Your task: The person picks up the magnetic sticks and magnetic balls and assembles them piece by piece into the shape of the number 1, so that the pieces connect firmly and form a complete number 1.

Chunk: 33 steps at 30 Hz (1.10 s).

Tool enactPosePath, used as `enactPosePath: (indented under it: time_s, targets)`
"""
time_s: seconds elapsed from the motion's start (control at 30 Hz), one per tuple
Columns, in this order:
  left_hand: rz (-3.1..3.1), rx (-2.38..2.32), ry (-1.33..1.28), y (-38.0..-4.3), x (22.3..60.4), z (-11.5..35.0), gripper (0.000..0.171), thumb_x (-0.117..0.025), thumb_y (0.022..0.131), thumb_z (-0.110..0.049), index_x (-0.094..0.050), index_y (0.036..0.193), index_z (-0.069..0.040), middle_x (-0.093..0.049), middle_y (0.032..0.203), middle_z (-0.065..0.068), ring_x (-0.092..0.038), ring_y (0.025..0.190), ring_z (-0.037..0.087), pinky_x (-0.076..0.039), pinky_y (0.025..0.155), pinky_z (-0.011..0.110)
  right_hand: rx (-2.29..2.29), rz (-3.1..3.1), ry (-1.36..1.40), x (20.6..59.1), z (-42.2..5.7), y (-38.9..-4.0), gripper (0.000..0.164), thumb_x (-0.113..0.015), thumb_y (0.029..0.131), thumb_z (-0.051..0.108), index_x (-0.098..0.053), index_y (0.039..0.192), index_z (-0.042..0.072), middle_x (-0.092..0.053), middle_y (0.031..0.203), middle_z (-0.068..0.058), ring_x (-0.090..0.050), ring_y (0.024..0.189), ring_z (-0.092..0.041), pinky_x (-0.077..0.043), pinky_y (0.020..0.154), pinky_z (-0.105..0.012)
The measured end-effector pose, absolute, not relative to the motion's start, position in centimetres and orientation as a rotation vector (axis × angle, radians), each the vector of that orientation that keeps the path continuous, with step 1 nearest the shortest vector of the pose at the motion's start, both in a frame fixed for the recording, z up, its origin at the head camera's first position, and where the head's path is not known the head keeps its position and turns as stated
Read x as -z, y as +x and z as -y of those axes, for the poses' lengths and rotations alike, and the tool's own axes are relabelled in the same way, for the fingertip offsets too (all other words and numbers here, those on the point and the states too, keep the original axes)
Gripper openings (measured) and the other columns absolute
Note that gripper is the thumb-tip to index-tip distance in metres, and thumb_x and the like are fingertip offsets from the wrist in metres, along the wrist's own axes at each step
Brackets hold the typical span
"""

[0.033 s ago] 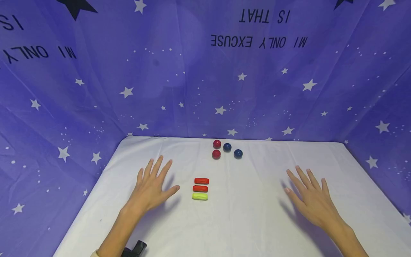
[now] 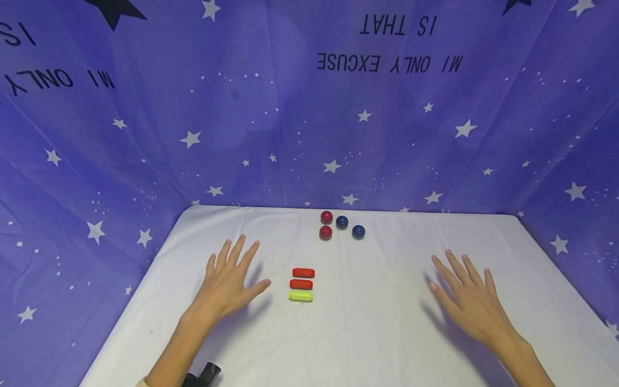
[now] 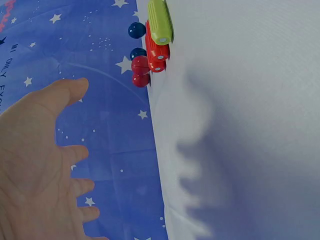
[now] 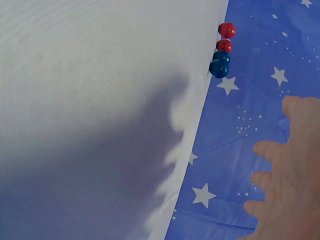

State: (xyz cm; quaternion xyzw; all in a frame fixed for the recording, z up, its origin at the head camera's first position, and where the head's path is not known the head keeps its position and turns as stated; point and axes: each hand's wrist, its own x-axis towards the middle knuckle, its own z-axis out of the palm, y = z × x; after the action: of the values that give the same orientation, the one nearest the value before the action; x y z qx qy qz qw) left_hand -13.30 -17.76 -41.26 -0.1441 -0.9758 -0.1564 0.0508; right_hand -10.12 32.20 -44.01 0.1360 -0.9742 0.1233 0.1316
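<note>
Spread fingers mark my left hand (image 2: pixel 223 285), which hovers above the white cloth to the left of three short ribbed bars and holds nothing. Two of these are red, a far red bar (image 2: pixel 303 273) and a nearer red bar (image 2: pixel 301 284). The third, a yellow-green bar (image 2: pixel 301 296), lies closest to me, all three roughly parallel. Behind them sit two glossy red balls (image 2: pixel 326 232) and two dark blue balls (image 2: pixel 358 231). My right hand (image 2: pixel 471 301), also spread and holding nothing, is over the cloth on the right, apart from every object.
White cloth covers the table (image 2: pixel 377 333). A purple-blue curtain (image 2: pixel 290 107) with stars and lettering rises along the back and both sides. Near the left forearm, a black object (image 2: pixel 209 373) shows partly at the bottom edge. The balls stand close to the table's far edge.
</note>
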Motion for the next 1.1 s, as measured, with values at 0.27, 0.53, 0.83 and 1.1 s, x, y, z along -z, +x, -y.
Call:
enactPosePath:
  time_s: [0.27, 0.53, 0.83, 1.1]
  targets:
    - [2.903, 0.558, -0.502, -13.3, 41.4, 17.6, 0.077, -0.066, 0.092, -0.047, -0.036, 0.155, -0.014, -0.025, 0.16, 0.02, -0.021, 0.144, 0.046, -0.02, 0.109, 0.067, -0.463, 2.774, 0.435, 43.7, -32.4, -10.2, 0.055, -0.056, 0.102, 0.033, -0.042, 0.152, 0.014, -0.029, 0.159, -0.019, -0.022, 0.143, -0.046, -0.006, 0.111, -0.07]
    - [2.773, 0.826, -0.607, -13.7, 42.0, 17.4, 0.054, -0.072, 0.092, -0.023, -0.054, 0.141, -0.008, -0.055, 0.14, 0.01, -0.049, 0.131, 0.03, -0.04, 0.106, 0.052, -0.816, 2.753, 0.482, 43.6, -32.1, -11.5, 0.039, -0.063, 0.1, 0.02, -0.056, 0.137, 0.011, -0.045, 0.147, -0.017, -0.039, 0.133, -0.046, -0.032, 0.099, -0.068]
    - [2.641, 1.314, -0.801, -13.5, 42.9, 15.7, 0.027, -0.074, 0.089, -0.005, -0.069, 0.116, -0.005, -0.07, 0.111, 0.007, -0.067, 0.097, 0.02, -0.056, 0.083, 0.039, -1.05, 2.717, 0.56, 44.8, -31.3, -13.7, 0.03, -0.062, 0.1, 0.011, -0.062, 0.13, 0.007, -0.059, 0.134, -0.011, -0.054, 0.121, -0.021, -0.051, 0.092, -0.038]
    - [2.637, 1.466, -0.906, -13.5, 43.8, 14.4, 0.022, -0.073, 0.089, -0.003, -0.07, 0.111, -0.005, -0.071, 0.107, 0.008, -0.068, 0.095, 0.021, -0.057, 0.08, 0.035, -1.334, 2.68, 0.526, 45.7, -29.6, -16.4, 0.026, -0.059, 0.101, 0.011, -0.064, 0.126, 0.004, -0.062, 0.128, -0.012, -0.06, 0.115, -0.025, -0.048, 0.092, -0.019]
